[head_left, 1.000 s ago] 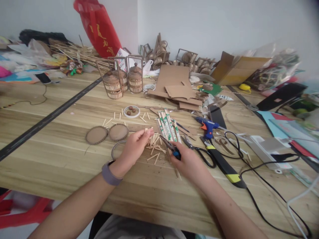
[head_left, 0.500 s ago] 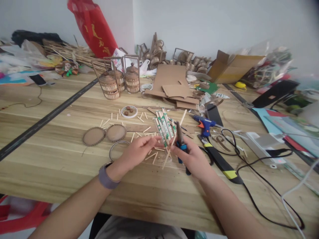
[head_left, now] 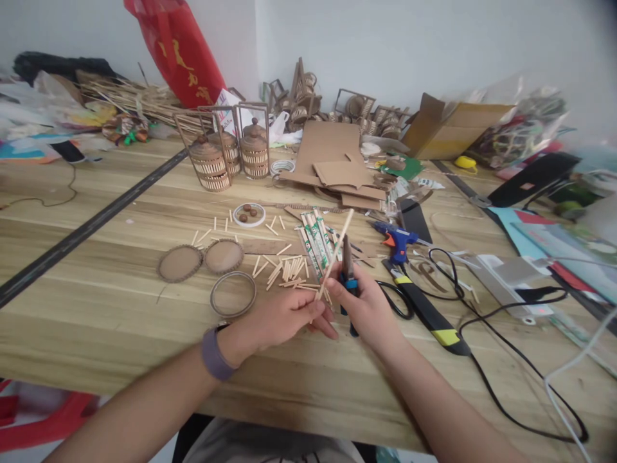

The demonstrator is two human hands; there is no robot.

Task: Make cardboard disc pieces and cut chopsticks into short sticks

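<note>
My left hand (head_left: 284, 319) is closed around the lower end of a long thin wooden stick (head_left: 336, 252) that slants up to the right. My right hand (head_left: 367, 308) grips blue-handled pliers (head_left: 348, 275), whose jaws point up beside the stick. Both hands hover just above the wooden table (head_left: 120, 283), close together. Right behind them lies a pile of short cut sticks (head_left: 286, 270) and a bundle of wrapped chopsticks (head_left: 317, 239). Two cardboard discs (head_left: 201, 260) and a ring (head_left: 233, 294) lie to the left.
Black scissors (head_left: 396, 302), a yellow-and-black knife (head_left: 427, 315), a blue glue gun (head_left: 398, 239) and black cables (head_left: 486, 321) lie to the right. Small woven baskets in frames (head_left: 226, 154), cardboard sheets (head_left: 332, 161) and a red bag (head_left: 180, 51) are at the back.
My left hand dropped short sticks by the pile and came back to take the long stick's lower end. My right hand lifted the pliers upright, bringing up the stick.
</note>
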